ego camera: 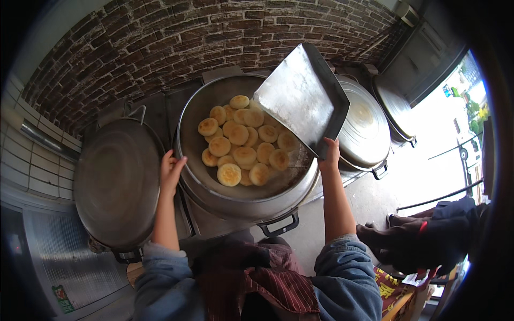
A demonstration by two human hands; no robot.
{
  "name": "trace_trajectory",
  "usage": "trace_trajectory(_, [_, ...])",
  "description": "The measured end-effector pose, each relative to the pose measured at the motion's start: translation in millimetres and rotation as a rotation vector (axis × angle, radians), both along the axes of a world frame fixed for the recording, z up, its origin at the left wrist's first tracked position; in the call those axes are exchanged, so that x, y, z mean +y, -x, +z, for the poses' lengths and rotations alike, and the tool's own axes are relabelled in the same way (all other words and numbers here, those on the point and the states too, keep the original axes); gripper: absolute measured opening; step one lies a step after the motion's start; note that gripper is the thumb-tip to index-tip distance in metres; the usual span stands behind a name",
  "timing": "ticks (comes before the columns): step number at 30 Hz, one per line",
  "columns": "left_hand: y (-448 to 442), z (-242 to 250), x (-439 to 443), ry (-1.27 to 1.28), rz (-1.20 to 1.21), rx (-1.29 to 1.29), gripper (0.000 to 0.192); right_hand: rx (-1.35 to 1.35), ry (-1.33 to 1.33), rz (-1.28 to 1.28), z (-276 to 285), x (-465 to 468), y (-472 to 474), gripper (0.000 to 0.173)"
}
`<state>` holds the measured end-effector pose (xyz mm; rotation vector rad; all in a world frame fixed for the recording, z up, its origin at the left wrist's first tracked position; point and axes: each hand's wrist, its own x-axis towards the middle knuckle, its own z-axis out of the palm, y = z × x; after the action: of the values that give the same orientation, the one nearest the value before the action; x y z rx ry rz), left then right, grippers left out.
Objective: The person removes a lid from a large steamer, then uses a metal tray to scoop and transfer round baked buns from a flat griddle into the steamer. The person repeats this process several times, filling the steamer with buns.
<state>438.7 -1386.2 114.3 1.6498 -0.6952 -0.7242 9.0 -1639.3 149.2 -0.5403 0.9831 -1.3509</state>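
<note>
A large round metal pan (200,182) sits in front of me with a pile of round, browned flatbreads (238,135) in it. My right hand (330,154) grips the lower corner of a rectangular metal baking tray (301,94), which is tilted over the pan's right side and hides part of the pile. On the pan's left rim is my left hand (172,170), its thumb and fingers around the edge. One flatbread (229,175) near the front of the pile is paler than most.
A round dark metal lid or pan (118,184) lies at the left. Lidded metal pans (361,120) (393,106) stand at the right. A brick-patterned wall (180,36) rises behind. A person in dark clothing (429,236) is at the lower right, near a railing (441,197).
</note>
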Motion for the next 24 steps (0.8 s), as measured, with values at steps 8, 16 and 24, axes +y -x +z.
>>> trace_trajectory(8, [4,-22,-25,0.195,-0.020,-0.068,0.031,0.028,0.022,0.064,0,5,-6,0.052])
trace_trajectory(16, [20,2,36,-0.132,0.337,-0.009,0.049,-0.118,-0.004,0.307,4,-4,-31,0.054])
trace_trajectory(24, [131,7,5,0.040,0.258,0.053,0.050,-0.087,-0.069,0.390,5,-61,65,0.060])
